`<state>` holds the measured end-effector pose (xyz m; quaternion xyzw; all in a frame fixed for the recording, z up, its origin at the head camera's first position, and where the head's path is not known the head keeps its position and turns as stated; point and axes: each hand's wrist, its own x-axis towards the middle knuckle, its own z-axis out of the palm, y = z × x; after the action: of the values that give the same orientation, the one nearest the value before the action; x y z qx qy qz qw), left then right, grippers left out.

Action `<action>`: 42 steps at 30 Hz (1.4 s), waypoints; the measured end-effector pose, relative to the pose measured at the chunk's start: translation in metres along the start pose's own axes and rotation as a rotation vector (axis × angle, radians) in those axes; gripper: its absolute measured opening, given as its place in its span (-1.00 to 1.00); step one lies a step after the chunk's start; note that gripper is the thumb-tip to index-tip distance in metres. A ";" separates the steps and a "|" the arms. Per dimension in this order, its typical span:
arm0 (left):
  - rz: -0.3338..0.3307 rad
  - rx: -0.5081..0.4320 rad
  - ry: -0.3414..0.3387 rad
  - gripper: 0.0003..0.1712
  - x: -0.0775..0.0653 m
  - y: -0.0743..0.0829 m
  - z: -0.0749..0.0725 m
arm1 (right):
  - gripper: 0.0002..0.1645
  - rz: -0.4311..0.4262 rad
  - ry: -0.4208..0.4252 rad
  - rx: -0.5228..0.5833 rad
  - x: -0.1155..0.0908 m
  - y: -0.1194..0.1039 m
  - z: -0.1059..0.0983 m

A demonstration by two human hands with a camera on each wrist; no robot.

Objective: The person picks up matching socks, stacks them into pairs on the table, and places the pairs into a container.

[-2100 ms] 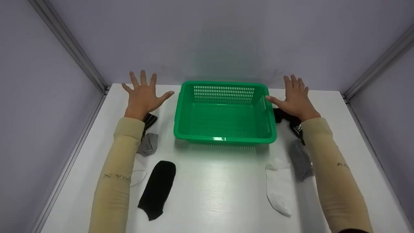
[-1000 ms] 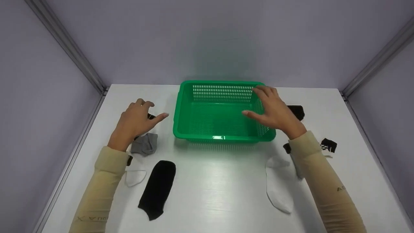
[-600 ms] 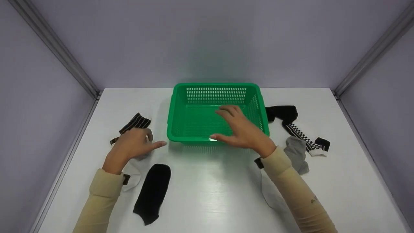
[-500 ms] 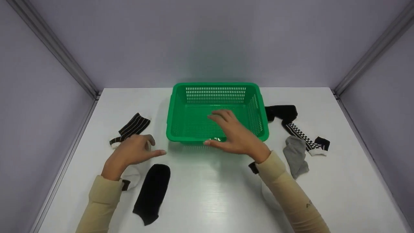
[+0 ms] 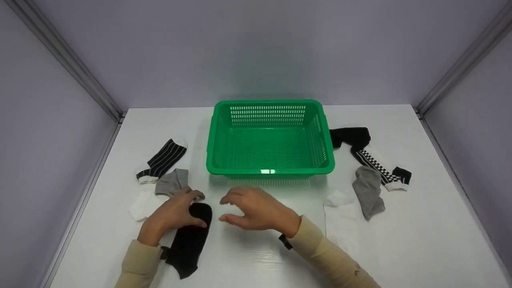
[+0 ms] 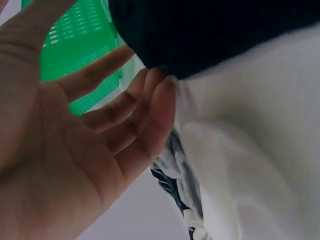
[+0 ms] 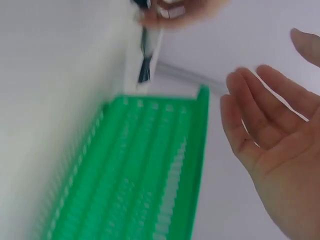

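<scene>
A plain black sock (image 5: 188, 250) lies flat on the white table at front left. My left hand (image 5: 174, 212) is over its upper end, thumb and fingers spread apart across it. In the left wrist view the loosely bent fingertips (image 6: 167, 85) are right at the edge of the dark sock (image 6: 200, 35). To the right of that sock, my right hand (image 5: 256, 210) hovers with thumb and fingers apart and nothing between them. The right wrist view shows its bare palm (image 7: 290, 160).
A green plastic basket (image 5: 240, 171) stands at the back middle. On the left lie a striped sock (image 5: 168, 156), a grey sock (image 5: 173, 181) and a white sock (image 5: 142, 205). Right of the basket are a black sock (image 5: 354, 136), a checkered sock (image 5: 374, 165), a grey sock (image 5: 367, 192) and a white sock (image 5: 340, 220).
Both hands have come back from beside the basket, toward the front. The left now reaches the black sock, and the right has swung left, leaving the space over the basket. The socks have not moved.
</scene>
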<state>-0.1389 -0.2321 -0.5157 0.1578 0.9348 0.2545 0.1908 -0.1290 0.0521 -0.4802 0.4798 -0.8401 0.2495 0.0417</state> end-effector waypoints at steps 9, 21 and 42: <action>0.049 0.050 0.061 -0.35 0.004 -0.002 0.003 | -0.67 -0.174 -0.357 -0.161 0.012 -0.052 0.067; 0.013 0.004 0.004 -0.62 0.009 0.004 0.010 | -0.59 -0.173 -0.547 -0.098 0.001 -0.053 0.083; -0.031 -0.176 0.129 -0.36 0.003 0.013 0.018 | -0.65 0.510 -0.179 -0.019 -0.044 0.017 0.012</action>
<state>-0.1312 -0.2128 -0.5236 0.1093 0.9216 0.3422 0.1471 -0.1176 0.0881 -0.5108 0.2726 -0.9365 0.2005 -0.0922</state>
